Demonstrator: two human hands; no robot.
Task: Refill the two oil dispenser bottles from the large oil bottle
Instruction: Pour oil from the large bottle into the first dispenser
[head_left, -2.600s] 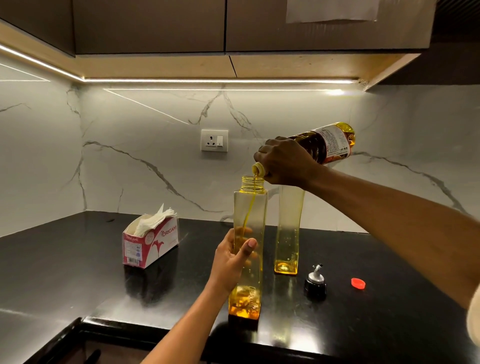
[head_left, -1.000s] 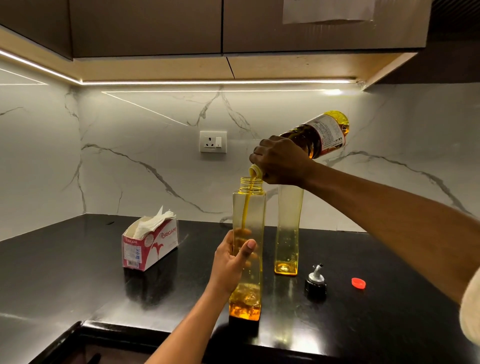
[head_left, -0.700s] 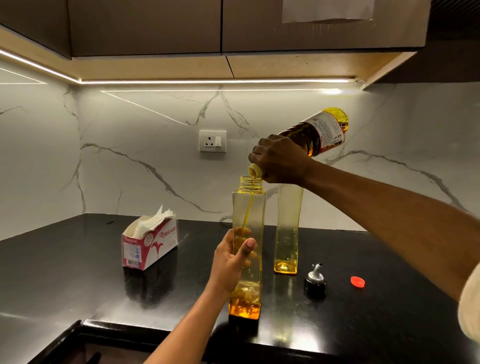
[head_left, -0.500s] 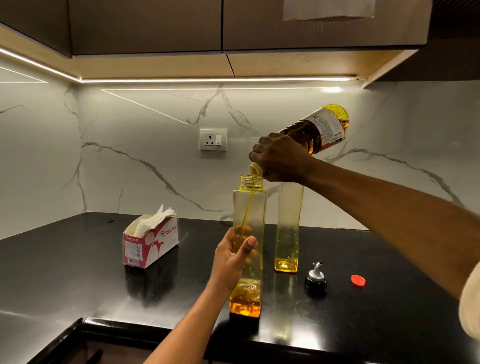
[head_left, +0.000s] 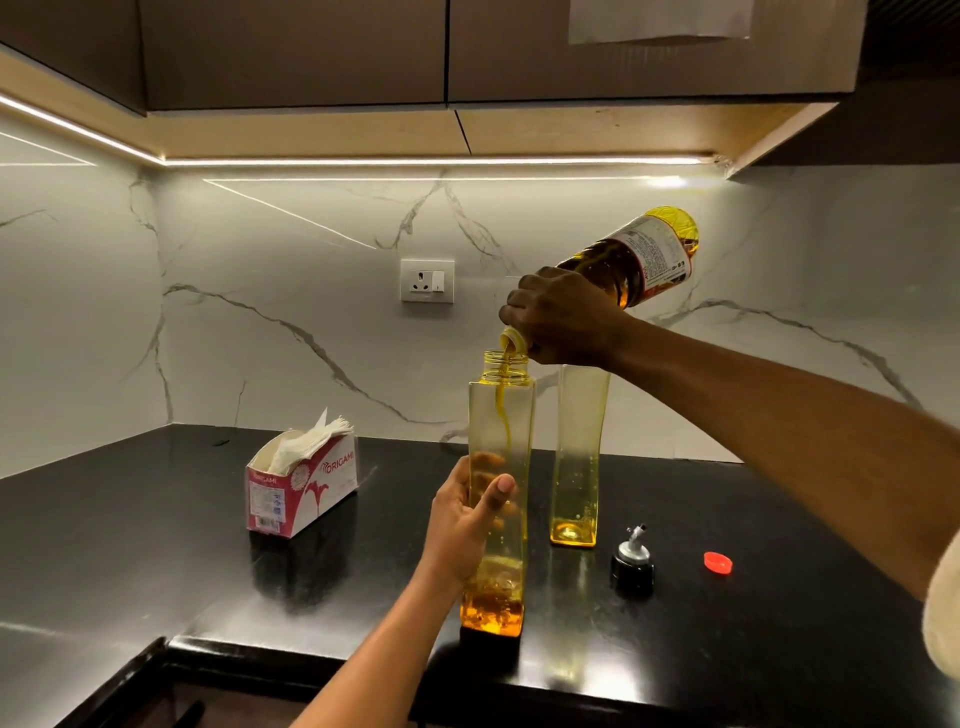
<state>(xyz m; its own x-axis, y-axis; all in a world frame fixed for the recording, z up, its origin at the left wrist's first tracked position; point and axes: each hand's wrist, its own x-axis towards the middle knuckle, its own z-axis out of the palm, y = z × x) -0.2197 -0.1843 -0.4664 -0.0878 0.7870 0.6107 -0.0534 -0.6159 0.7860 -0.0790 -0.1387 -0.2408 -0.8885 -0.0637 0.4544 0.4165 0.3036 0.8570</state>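
My right hand (head_left: 563, 317) grips the neck of the large oil bottle (head_left: 641, 262), tilted mouth-down over the near dispenser bottle (head_left: 501, 415). A thin stream of oil runs from its mouth into the open neck, and a shallow layer of oil lies at the bottom. My left hand (head_left: 465, 519) holds this tall yellow square bottle around its middle, upright at the front edge of the counter. The second dispenser bottle (head_left: 579, 457) stands just behind and to the right, open, with a little oil at its base.
A black pourer cap (head_left: 632, 561) and a small red cap (head_left: 718, 562) lie on the black counter (head_left: 156, 519) to the right. A red tissue box (head_left: 301, 483) stands at the left. Marble wall with a socket (head_left: 427, 280) behind; cabinets overhead.
The large bottle's base has risen, so the tilt is steeper. Oil keeps flowing and the level in the near bottle has gone up slightly. My left hand has stayed put.
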